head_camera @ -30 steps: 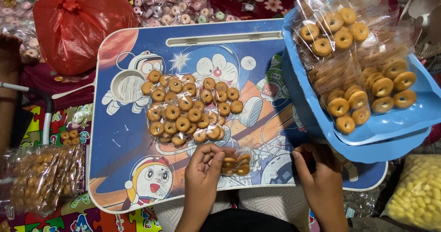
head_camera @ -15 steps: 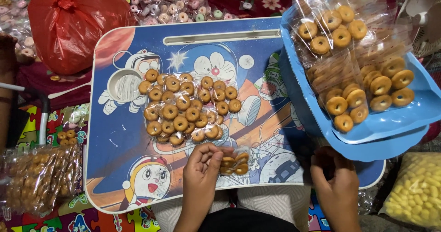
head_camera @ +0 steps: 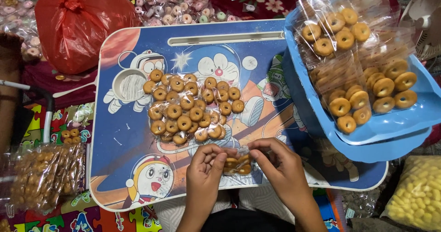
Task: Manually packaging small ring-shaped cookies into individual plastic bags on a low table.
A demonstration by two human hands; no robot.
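Note:
A small clear packet of ring-shaped cookies [head_camera: 238, 164] lies at the near edge of a blue cartoon lap table [head_camera: 128, 140]. My left hand [head_camera: 205, 169] pinches its left end and my right hand [head_camera: 280, 167] pinches its right end. Just beyond the hands, several packets of ring cookies [head_camera: 193, 108] lie flat in the middle of the table.
Stacked blue trays [head_camera: 390, 126] at the right hold several filled cookie packets [head_camera: 353, 62]. A red plastic bag [head_camera: 78, 25] sits at the back left, more bagged cookies [head_camera: 46, 174] at the near left, a bag of yellow snacks [head_camera: 415, 195] at the near right, pastel rings [head_camera: 170, 2] behind.
My right hand has come in from the table's right edge to the small packet, which my left hand has kept hold of. Both hands now grip it.

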